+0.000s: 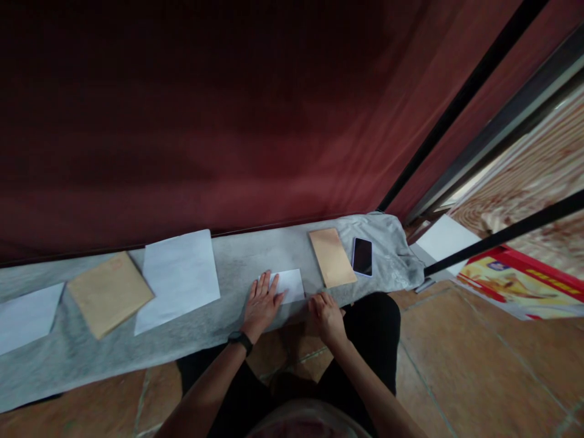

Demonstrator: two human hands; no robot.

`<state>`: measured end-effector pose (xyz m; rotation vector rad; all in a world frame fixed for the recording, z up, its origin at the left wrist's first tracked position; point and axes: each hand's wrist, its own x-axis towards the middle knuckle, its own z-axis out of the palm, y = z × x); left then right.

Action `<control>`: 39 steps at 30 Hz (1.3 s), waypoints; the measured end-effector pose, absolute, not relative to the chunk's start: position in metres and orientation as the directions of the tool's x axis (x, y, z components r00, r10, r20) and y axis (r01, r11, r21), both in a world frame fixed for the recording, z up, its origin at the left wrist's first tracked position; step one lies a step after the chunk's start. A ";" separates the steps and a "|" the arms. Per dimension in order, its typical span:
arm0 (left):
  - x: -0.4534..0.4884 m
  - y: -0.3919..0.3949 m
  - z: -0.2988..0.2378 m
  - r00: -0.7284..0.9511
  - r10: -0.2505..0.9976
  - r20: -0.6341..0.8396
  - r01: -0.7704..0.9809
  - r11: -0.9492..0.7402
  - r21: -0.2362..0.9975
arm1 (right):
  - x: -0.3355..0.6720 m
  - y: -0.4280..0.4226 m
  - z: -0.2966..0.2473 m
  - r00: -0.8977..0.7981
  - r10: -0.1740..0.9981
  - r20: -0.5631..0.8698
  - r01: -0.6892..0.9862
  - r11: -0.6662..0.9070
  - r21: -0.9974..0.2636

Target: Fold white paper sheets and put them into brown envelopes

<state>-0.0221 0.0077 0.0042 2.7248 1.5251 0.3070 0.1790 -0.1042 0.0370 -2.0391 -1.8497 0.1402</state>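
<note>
A small white piece of paper point(291, 285), apparently folded, lies on the grey cloth in front of me. My left hand point(263, 305) rests flat over its left part, fingers stretched out, a dark watch on the wrist. Just off the paper's lower right corner, my right hand point(326, 316) is closed with its fingers curled in. Whatever those fingers may hold is hidden. To the right of the paper lies a brown envelope point(333, 258), and beyond it a phone point(362, 257) with a dark screen.
Grey cloth point(246, 255) covers the long narrow bench. On its left lie a large white sheet point(180, 280), a brown envelope point(111, 294) and another white sheet point(30, 316). A dark red panel point(205, 152) stands behind. Black poles and a colourful box point(524, 280) are at right.
</note>
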 end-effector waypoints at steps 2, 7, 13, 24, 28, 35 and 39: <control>-0.022 0.008 0.006 0.513 0.844 0.156 0.842 -0.530 0.103 | 0.161 -0.084 0.032 0.042 0.964 0.262 0.921 0.064 -0.384; -0.024 0.008 0.009 0.524 0.842 0.131 0.836 -0.537 0.109 | 0.126 -0.052 0.007 0.013 0.957 0.289 0.935 0.091 -0.342; -0.021 0.003 0.006 0.471 0.869 0.150 0.867 -0.488 0.106 | 0.137 -0.056 -0.006 0.086 0.956 0.282 0.968 -0.013 -0.250; 0.005 -0.011 0.009 0.587 0.798 0.139 0.778 -0.603 0.177 | 0.142 -0.064 -0.006 0.127 0.965 0.231 0.970 -0.072 -0.234; -0.019 -0.008 0.002 0.522 0.840 0.150 0.831 -0.540 0.135 | 0.144 -0.067 -0.006 0.168 0.952 0.255 0.964 -0.104 -0.245; -0.011 -0.007 0.006 0.441 0.887 0.140 0.880 -0.458 0.127 | 0.145 -0.070 -0.008 0.179 0.947 0.267 0.961 -0.111 -0.252; 0.017 -0.007 0.008 0.550 0.828 0.106 0.809 -0.560 0.179 | 0.147 -0.068 -0.006 0.176 0.947 0.267 0.955 -0.099 -0.279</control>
